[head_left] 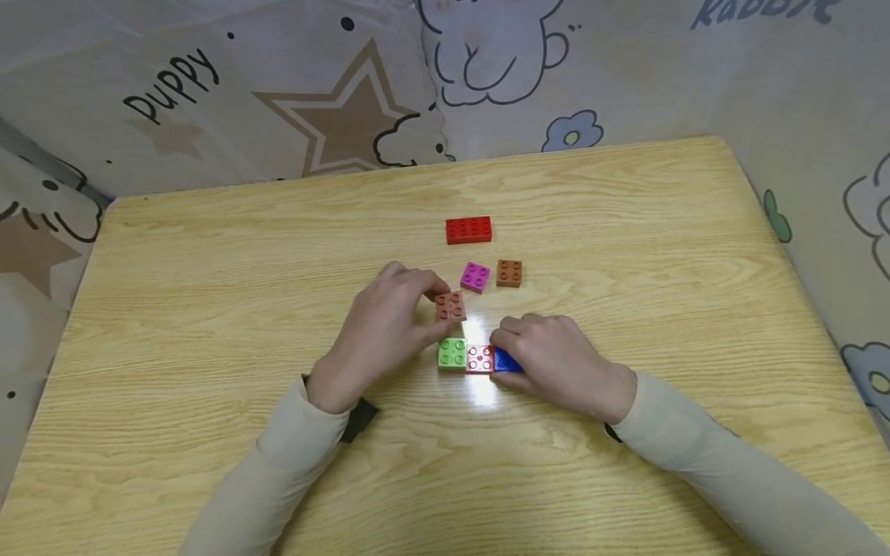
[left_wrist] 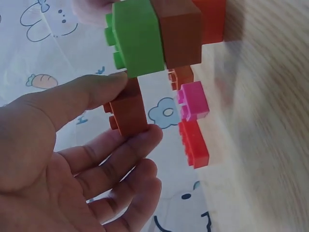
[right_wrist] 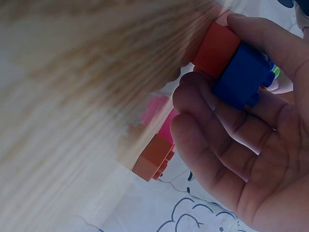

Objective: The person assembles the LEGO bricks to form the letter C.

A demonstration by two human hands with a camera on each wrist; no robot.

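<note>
Left hand (head_left: 382, 328) pinches a brown brick (head_left: 450, 306) off the table, just far of the green brick (head_left: 452, 354); red brick (head_left: 480, 360) right of that; then blue brick (head_left: 507, 360), gripped by the right hand (head_left: 559, 359)! Best here, I'd judge: brace firmly right, square the studs, press straight.

Head cam: highest and farthest back, over the table's (head_left: 208, 278) near side, facing far and down; sees the whole work area plus far wall (head_left: 633, 77). Left wrist: tight on left hand (head_left: 382, 332), low, rolled sideways, facing far. Right wrist: same on right hand (head_left: 559, 359), opposite roll. Wrist views share pink block (left_wrist: 194, 101).
</note>
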